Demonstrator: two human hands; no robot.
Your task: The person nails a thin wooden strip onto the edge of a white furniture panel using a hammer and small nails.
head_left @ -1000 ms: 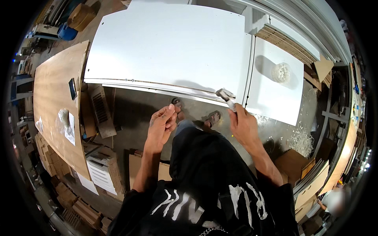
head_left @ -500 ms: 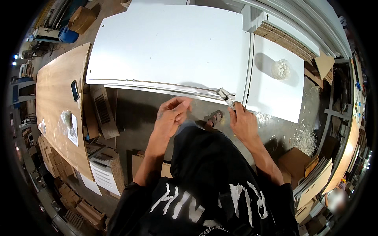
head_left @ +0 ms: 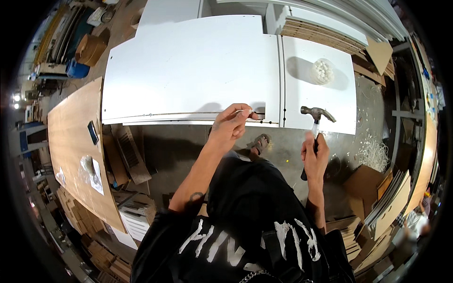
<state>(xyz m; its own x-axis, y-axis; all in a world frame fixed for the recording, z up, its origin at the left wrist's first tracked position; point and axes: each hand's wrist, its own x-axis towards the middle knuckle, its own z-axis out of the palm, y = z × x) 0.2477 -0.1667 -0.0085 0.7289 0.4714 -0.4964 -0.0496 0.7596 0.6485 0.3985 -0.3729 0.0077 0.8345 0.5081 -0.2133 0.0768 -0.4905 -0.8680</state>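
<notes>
A claw hammer with a dark handle and a pale band below its head is gripped in my right hand, its head upward and apart from the panels. My left hand is pinched at the near edge of the large white panel, by a groove along that edge. Whatever lies between its fingertips is too small to make out. Small dark holes show in the panel edges just right of the fingers. On the smaller white panel to the right stands a clear tub of small white pieces.
To the left is a brown wooden board carrying a dark flat object and a plastic bag. Stacked panels stand at the far right. Tangled pale strips and cardboard lie on the floor.
My left hand has moved right and up to the panel's near edge. My right hand has moved right, away from that edge, and the hammer now points upward.
</notes>
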